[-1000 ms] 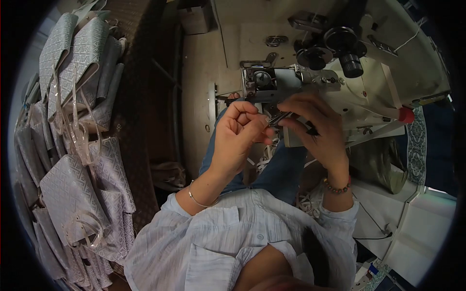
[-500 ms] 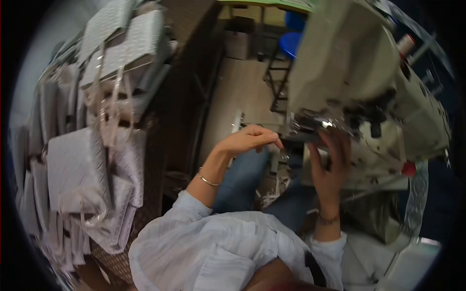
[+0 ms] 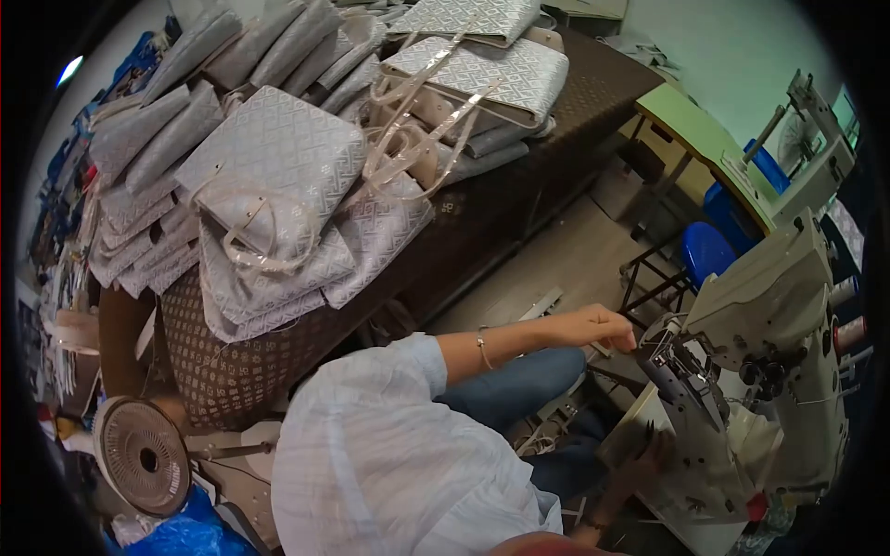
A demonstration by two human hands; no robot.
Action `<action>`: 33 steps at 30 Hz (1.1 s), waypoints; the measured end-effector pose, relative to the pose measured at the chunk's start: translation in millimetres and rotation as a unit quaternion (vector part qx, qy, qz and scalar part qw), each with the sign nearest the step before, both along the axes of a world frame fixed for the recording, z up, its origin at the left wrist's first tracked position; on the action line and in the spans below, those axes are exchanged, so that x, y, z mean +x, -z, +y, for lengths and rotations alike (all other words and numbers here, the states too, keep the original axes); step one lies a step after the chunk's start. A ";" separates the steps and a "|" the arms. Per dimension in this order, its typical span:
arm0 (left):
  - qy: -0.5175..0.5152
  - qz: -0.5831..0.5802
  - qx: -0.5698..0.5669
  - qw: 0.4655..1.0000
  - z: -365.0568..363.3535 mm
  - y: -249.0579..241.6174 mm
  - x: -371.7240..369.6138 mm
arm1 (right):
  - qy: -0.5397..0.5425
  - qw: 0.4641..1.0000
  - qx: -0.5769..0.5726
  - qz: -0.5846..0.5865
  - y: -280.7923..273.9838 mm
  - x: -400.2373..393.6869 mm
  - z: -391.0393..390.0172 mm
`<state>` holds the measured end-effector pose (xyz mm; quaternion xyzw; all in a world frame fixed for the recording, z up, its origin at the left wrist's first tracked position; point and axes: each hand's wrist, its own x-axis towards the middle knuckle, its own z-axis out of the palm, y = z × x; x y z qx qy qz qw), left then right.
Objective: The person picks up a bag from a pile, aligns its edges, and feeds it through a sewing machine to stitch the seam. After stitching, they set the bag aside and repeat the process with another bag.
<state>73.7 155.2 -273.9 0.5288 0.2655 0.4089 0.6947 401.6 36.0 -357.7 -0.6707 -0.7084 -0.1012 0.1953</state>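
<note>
My left hand (image 3: 598, 326) is held out just left of the sewing machine's (image 3: 765, 296) metal needle area (image 3: 691, 357), its fingers curled together. Anything in those fingers is too small or hidden to make out. Lower down, in shadow beside the machine's pale bed (image 3: 691, 505), my right hand (image 3: 649, 459) is closed around a small dark tool with pointed tips (image 3: 649, 429). Most of its fingers are dim.
Silver-patterned handbags (image 3: 278, 157) are heaped on a brown patterned table (image 3: 482, 222) to the left. A fan (image 3: 144, 456) stands at lower left. Beyond the machine are a blue stool (image 3: 707, 252) and a green-topped table (image 3: 695, 130) with another machine (image 3: 820, 157).
The view has swung left, bringing more handbags and the fan into sight. My right hand has dropped from the needle area to beside the bed. My left hand stays near the machine, fingers curled.
</note>
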 end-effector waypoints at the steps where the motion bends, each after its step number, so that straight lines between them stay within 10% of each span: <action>1: -0.026 0.117 0.154 0.981 -14.4 -2.5 -18.9 | 0.000 0.999 0.037 -0.037 8.6 0.6 1.6; 4: -0.076 0.557 0.247 0.789 -70.8 -23.3 -77.1 | -0.002 0.997 0.071 -0.017 7.2 -9.5 -1.3; 8: -0.364 0.650 0.258 0.616 -120.0 -6.8 -174.6 | -0.008 0.996 0.092 0.012 0.0 -16.7 -2.8; 15: -0.404 0.870 0.113 0.258 -221.3 -65.9 -349.2 | -0.019 0.993 0.079 0.088 -2.3 -19.2 -2.1; 17: -0.396 0.877 0.112 0.250 -221.4 -68.3 -359.9 | -0.010 0.995 0.052 0.090 -13.5 -27.1 -5.4; 19: -0.350 0.844 0.107 0.391 -207.6 -92.4 -360.4 | -0.002 0.993 0.047 0.105 -12.3 -27.8 -10.9; 23: -0.344 0.782 0.212 0.474 -209.6 -152.4 -349.6 | -0.008 0.990 0.054 0.133 -5.5 -20.1 -5.8; 33: -0.221 0.878 -0.035 0.423 -163.8 -151.7 -292.5 | 0.003 0.988 0.059 0.144 -17.5 -33.3 -8.5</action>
